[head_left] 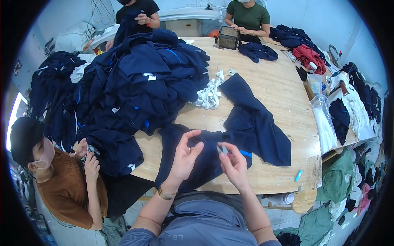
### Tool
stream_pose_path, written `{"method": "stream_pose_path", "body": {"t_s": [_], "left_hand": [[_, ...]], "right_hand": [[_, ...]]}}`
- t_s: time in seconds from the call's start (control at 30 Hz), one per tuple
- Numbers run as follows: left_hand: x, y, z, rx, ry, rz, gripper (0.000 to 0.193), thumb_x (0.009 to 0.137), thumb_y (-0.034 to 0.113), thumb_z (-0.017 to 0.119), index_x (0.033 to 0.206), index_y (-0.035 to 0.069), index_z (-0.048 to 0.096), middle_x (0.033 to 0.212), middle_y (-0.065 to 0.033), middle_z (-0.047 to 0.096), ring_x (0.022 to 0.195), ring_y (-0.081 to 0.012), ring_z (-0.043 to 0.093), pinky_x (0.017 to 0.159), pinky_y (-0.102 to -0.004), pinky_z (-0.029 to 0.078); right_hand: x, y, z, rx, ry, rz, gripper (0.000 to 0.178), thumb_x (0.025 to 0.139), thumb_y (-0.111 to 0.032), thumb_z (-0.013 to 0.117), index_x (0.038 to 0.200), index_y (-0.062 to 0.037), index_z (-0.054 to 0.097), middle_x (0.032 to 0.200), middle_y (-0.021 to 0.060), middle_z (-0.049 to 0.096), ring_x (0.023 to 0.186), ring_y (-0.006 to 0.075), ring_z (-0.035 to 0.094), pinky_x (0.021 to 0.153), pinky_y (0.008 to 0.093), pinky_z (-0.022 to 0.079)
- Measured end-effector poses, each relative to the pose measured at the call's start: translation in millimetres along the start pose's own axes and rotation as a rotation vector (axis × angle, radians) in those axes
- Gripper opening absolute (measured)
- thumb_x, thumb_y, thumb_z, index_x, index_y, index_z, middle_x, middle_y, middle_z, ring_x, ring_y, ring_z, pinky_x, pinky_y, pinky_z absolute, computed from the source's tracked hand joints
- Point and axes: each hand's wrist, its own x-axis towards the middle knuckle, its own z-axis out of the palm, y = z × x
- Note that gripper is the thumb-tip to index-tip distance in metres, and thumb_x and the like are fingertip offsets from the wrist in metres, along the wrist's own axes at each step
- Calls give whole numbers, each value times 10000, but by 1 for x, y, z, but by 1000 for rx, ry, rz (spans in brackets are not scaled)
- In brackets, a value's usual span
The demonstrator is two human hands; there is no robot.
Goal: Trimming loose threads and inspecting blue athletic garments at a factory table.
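The fingers of the right hand (234, 164) are closed in a pinch on a small silvery tool (222, 149), probably thread snips, though it is too small to be sure. The left hand (185, 156) is held up beside it with thumb and fingers half curled; whether they grip a thread or a fold of cloth cannot be told. Both hands hover just above the navy garment (246, 127), which lies on the wooden table (279, 86) at its near edge, directly in front of the person.

The step in hand looks like trimming or checking a seam on this garment. The next move would call for the left hand to hold the cloth taut and the right to bring the tool's tip to the spot.

The garment's long axis runs roughly from the near edge up toward the table's middle, one narrow end pointing away to the far side, next to a bundle of white strips (209, 95). The tool points up and slightly left.

A large heap of navy garments (143, 78) covers the table's left half. A person in a brown shirt (69, 192) works at the left edge, two more at the far edge. A light blue marker (298, 176) lies near the right near corner.
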Motion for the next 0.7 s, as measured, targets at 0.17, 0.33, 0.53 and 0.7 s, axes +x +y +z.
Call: {"method": "stream_pose_path", "body": {"t_s": [0.17, 0.33, 0.53, 0.7], "left_hand": [[2, 2, 7, -16, 44, 1, 315, 895, 77, 544, 1188, 43, 433, 705, 64, 482, 530, 28, 344, 459, -124, 241], [2, 1, 6, -2, 40, 21, 317, 895, 74, 544, 1189, 41, 428, 713, 60, 494, 547, 29, 364, 460, -129, 259], [1, 3, 4, 33, 6, 29, 334, 895, 58, 536, 1207, 38, 419, 762, 29, 539, 628, 27, 446, 553, -118, 363], [-2, 5, 6, 44, -14, 6, 330, 894, 58, 538, 1203, 38, 425, 746, 35, 530, 602, 31, 426, 538, -115, 348]], "right_hand": [[-2, 2, 1, -153, -30, -51, 270, 878, -141, 567, 1129, -46, 536, 723, -18, 564, 571, 9, 411, 491, 176, 315], [-2, 0, 3, -168, -15, -66, 274, 877, -147, 572, 1127, -44, 533, 729, -4, 579, 580, 18, 432, 499, 184, 337], [-1, -1, 2, -188, -15, -74, 270, 875, -150, 577, 1120, -43, 534, 734, 7, 585, 587, 23, 454, 506, 188, 353], [2, 1, 4, -47, 27, -37, 255, 899, -124, 538, 1141, -45, 515, 678, -30, 512, 536, 12, 411, 467, 172, 311]]}}
